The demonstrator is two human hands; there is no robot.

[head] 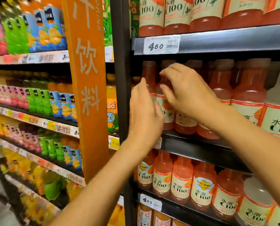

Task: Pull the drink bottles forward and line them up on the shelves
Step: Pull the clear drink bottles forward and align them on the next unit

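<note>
Left hand [144, 110] raised flat, fingers straight; right hand [186, 92] forward, fingers curled.

two bare forearms in view, no sleeve, watch, ring or glove visible; left hand [144, 110] and right hand [186, 88] bare, nails short and unpainted; slightly motion-blurred; upper arms out of frame

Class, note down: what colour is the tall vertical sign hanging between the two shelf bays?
Orange, with pale lettering: the vertical sign, in the head view.
</note>
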